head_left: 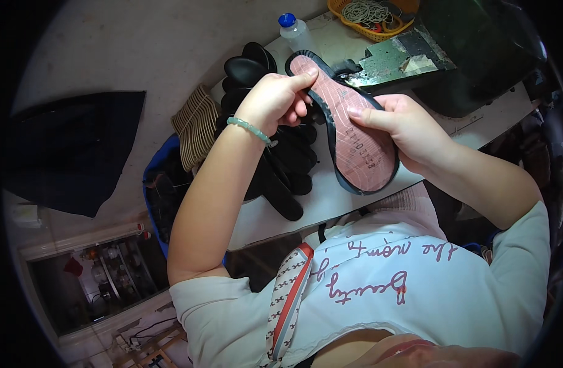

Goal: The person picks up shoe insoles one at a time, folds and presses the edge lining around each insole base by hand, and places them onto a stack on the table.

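White worktable [330,202] beneath; I hold a shoe sole [349,129] above it, pink face up, long axis running from far-left to near-right. My left hand [275,101] pinches its far end, my right hand [410,132] clasps its right edge, thumb on top. Left of the sole: stacked black soles [281,165].

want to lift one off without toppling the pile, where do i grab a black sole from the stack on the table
Take the topmost black sole by its rounded end, coming from the far side of the table, above the person's left hand. That end lies bare and stands clear of the pile, while lower soles are overlapped and partly hidden by the forearm. Both hands hold the pink-faced shoe sole beside it, so approach from its left.
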Action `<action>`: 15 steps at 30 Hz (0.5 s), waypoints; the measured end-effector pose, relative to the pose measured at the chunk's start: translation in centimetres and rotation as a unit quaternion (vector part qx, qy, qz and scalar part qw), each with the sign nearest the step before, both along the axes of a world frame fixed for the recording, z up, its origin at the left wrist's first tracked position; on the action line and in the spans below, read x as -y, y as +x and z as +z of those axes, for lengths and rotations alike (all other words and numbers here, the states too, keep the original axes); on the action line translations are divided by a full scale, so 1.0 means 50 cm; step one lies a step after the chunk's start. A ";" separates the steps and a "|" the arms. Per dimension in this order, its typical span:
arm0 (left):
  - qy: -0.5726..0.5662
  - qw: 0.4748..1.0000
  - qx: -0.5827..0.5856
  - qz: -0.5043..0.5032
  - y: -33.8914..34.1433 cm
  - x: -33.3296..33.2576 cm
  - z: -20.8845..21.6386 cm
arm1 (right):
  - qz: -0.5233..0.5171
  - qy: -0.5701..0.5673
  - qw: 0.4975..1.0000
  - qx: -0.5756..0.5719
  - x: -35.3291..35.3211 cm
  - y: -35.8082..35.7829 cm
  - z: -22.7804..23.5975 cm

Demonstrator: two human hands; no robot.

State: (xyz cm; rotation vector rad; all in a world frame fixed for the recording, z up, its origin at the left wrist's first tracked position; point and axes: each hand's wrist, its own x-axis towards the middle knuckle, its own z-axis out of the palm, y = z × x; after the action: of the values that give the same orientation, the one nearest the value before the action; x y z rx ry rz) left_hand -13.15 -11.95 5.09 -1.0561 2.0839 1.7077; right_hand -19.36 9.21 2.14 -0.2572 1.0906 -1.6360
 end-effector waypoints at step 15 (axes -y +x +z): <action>-0.256 0.956 -0.142 0.011 0.006 0.041 -0.111 | -0.064 -0.031 0.996 0.046 0.027 0.050 -0.035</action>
State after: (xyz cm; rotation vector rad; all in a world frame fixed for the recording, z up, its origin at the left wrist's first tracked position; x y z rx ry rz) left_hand -12.85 -14.01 -0.46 -1.0040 2.8096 1.4267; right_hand -16.85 7.85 0.39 -0.1537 1.0042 -1.7795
